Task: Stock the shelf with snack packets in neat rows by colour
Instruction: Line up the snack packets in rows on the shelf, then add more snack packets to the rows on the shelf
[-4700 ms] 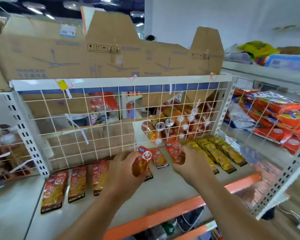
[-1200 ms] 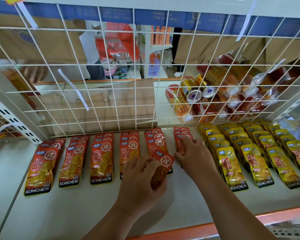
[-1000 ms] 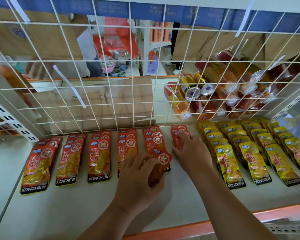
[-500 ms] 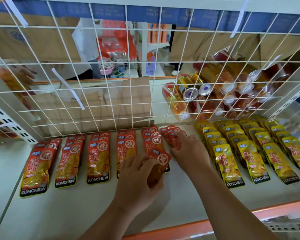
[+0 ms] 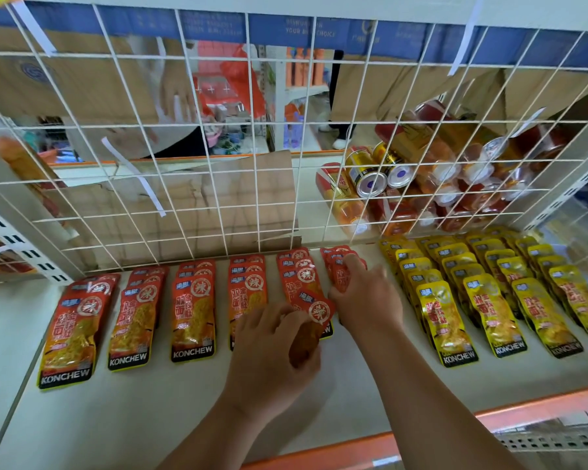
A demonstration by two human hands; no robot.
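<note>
Red KONCHEW snack packets (image 5: 192, 313) lie in several overlapping rows on the left and middle of the white shelf (image 5: 143, 415). Yellow packets (image 5: 489, 303) fill several rows on the right. My left hand (image 5: 269, 351) holds a small bunch of red packets (image 5: 314, 310) just above the shelf, near the fifth red row. My right hand (image 5: 364, 296) rests on the rightmost red row (image 5: 338, 262), fingers pinching the packets at the back next to the wire grid.
A white wire grid (image 5: 218, 184) closes the shelf's back. Behind it lie cans and jars (image 5: 421, 178), cardboard (image 5: 211, 205) and another person's hand (image 5: 177, 89). The shelf's orange front edge (image 5: 523, 408) runs at the lower right.
My right hand has slid the rightmost red stack slightly back and straightened it. My left hand stays put with its bunch. The view has drawn in from the wider look at the shelf.
</note>
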